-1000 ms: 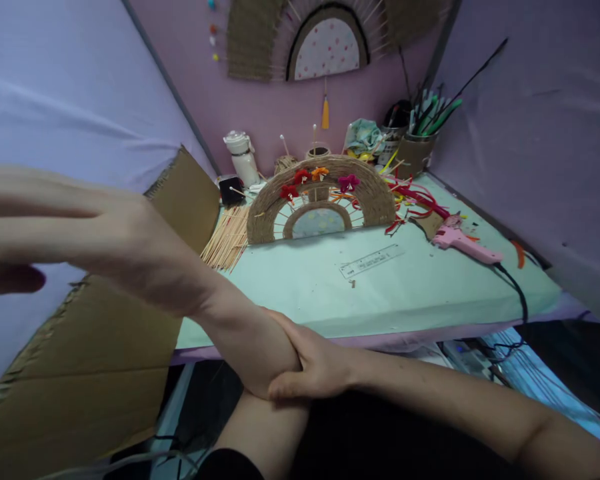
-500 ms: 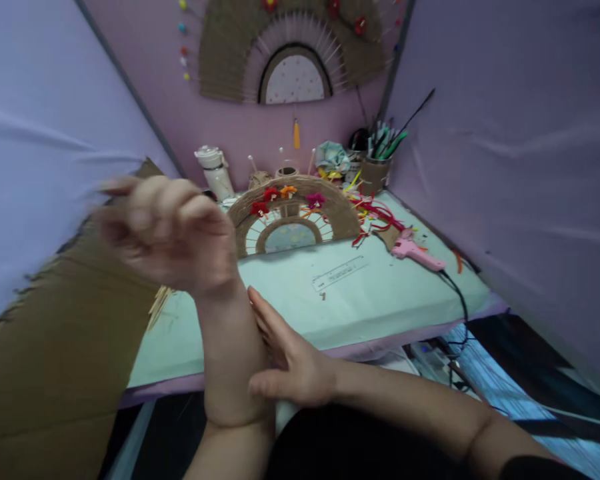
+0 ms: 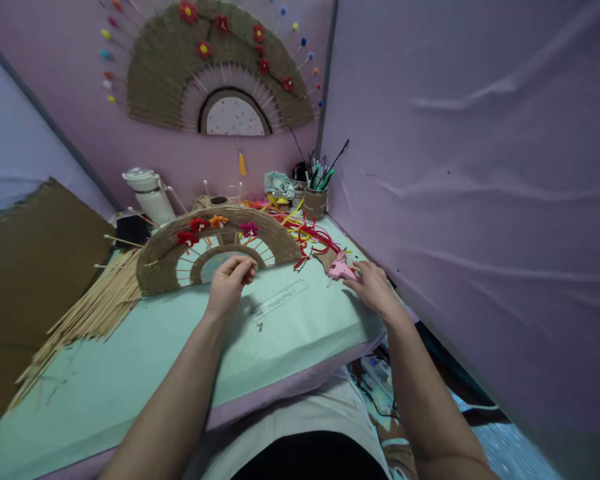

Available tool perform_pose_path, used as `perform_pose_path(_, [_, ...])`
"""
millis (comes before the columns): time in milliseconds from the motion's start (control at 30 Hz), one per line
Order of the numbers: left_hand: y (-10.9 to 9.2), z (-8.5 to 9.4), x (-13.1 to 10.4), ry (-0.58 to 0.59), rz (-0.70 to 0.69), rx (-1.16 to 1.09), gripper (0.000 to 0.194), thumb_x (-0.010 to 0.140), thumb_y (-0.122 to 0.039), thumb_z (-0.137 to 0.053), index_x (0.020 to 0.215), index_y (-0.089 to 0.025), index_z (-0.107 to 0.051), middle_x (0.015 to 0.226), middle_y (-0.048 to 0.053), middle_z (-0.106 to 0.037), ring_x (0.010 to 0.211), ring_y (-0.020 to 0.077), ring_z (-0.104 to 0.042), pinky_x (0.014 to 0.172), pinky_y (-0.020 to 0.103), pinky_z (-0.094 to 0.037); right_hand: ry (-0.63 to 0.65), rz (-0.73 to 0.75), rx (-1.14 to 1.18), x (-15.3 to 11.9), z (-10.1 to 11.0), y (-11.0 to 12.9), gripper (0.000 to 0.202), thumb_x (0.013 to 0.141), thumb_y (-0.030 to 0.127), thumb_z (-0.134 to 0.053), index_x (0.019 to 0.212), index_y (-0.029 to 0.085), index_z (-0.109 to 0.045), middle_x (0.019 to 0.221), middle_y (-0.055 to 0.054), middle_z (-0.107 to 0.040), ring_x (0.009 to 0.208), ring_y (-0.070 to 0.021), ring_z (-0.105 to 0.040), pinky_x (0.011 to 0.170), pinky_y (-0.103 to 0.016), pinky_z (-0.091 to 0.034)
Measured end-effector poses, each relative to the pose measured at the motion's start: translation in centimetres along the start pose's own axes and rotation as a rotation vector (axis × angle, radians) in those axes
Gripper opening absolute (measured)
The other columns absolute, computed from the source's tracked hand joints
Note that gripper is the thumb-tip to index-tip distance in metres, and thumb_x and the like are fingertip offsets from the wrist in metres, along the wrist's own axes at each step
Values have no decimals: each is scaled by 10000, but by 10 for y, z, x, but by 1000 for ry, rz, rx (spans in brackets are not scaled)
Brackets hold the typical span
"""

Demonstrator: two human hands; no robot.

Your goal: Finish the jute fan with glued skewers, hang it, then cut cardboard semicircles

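My right hand (image 3: pixel 374 288) is at the handle of a pink glue gun (image 3: pixel 341 267), with thumb and fingers around it; the handle is mostly hidden. Above the ruler, my left hand (image 3: pixel 231 281) is closed in a pinch, and what it holds, if anything, cannot be made out. Just behind it stands a half-round fan (image 3: pixel 153 263) wound in brown twine, with red, orange and magenta flowers. The hand covers part of the fan's lower edge. A clear ruler (image 3: pixel 279 300) lies flat between my hands, with a small brown scrap (image 3: pixel 260 327) near it.
Thin wooden sticks (image 3: pixel 97 293) lie at the left beside a brown board (image 3: pixel 35 280). A white bottle (image 3: pixel 149 193), red and yellow craft stems (image 3: pixel 315 233) and a brown pot of tools (image 3: pixel 315 201) stand behind. A larger fan (image 3: pixel 155 87) hangs on the wall.
My hands have parted: the right was touching my left forearm and is now at the glue gun. My left hand has come down from its raised position to the fan. The view has turned right.
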State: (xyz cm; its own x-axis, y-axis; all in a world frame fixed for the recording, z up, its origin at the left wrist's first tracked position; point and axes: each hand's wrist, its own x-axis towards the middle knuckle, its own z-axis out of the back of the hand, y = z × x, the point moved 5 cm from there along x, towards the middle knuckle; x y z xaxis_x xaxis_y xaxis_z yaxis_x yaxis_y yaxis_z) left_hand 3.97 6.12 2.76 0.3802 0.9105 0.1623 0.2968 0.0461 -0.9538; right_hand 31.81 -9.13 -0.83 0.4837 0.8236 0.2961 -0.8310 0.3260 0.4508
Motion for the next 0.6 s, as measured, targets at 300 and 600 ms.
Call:
perform_pose_path(300, [20,14,3,-82,98,36,244,581,-360,-820,661,-177,-680,597,-15,-545,558,93,-456,520,212,-364,56,-76,-2,7,-15,-19,326,771,372,-674,1026,170,-672,1025,-129,-615,1008,-287,-556,895,-380,-400])
perform_pose_path(600, [26,17,1,-80,238,-91,259,621,-340,-805,735,-163,-655,597,-31,-550,509,52,-466,497,152,-384,-108,-88,281,-10,20,-31,448,796,494,-572,1050,138,-667,1000,-138,-635,931,-273,-581,841,-392,-449])
